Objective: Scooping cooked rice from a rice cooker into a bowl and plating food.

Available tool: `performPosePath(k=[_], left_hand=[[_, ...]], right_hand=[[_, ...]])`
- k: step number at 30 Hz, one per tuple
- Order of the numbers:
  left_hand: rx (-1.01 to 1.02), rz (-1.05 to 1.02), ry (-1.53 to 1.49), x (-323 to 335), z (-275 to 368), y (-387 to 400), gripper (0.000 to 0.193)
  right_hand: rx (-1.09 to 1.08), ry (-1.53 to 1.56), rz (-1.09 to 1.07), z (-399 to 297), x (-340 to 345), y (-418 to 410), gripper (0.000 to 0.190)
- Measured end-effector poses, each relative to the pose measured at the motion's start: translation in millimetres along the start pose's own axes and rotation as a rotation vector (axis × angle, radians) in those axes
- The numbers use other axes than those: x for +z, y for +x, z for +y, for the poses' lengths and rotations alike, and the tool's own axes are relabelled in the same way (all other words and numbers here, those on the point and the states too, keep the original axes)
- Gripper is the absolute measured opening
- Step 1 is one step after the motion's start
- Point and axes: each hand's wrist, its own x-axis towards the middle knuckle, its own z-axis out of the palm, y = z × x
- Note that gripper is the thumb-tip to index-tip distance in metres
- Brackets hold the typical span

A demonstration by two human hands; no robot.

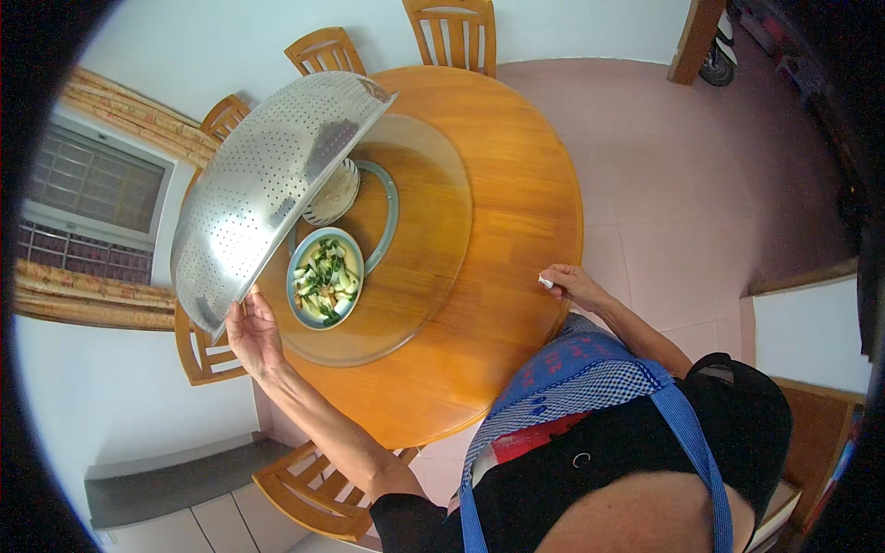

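Observation:
My left hand [254, 335] grips the rim of a large perforated stainless-steel colander [256, 186], which is tilted upside down over the left part of the table. Below its raised edge sits an oval dish [292, 290] of chopped leafy greens [326, 280] with pale stems. Behind that dish is a bowl with a striped rim [318, 220], partly hidden by the colander; its pale contents are unclear. My right hand [570, 285] is closed around a small white thing [545, 281], perhaps crumpled tissue or cloth, above the table's near right edge.
The round wooden table [515, 228] carries a glass turntable [429, 276] over a ring-shaped base [392, 207]. Wooden chairs stand around it, one [318, 487] close on my left. A low cabinet [187, 477] is at lower left, and a wooden post [695, 41] rises at upper right.

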Motion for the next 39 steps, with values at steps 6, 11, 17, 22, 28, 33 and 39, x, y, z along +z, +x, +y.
performPosePath(k=[6, 11, 17, 22, 28, 33, 39], left_hand=[[0.013, 0.013, 0.022, 0.5, -0.3, 0.1, 0.03], [0.004, 0.004, 0.039, 2.5, 0.2, -2.4, 0.028], [-0.009, 0.013, 0.082, -0.4, -0.7, -8.9, 0.026], [-0.022, 0.031, 0.077, -3.0, 1.2, -10.2, 0.024], [-0.021, 0.036, 0.065, -0.6, -0.7, -13.3, 0.024], [-0.026, 0.019, 0.07, -7.6, -2.6, -17.7, 0.027], [-0.019, 0.05, 0.055, -13.1, -3.2, -23.8, 0.028]], right_hand=[[-0.003, 0.043, 0.019, 8.7, -4.8, -1.0, 0.024], [-0.007, 0.049, 0.033, 9.3, -4.9, -4.7, 0.023], [0.008, 0.094, 0.011, 7.0, -4.1, -9.1, 0.024], [0.004, 0.067, 0.005, 9.4, -5.6, -10.0, 0.025], [0.016, 0.05, 0.015, 9.6, -4.8, -12.2, 0.025], [0.032, 0.08, 0.02, 10.0, -4.8, -14.2, 0.025], [0.043, 0.087, 0.013, 10.0, -4.6, -17.4, 0.024]])
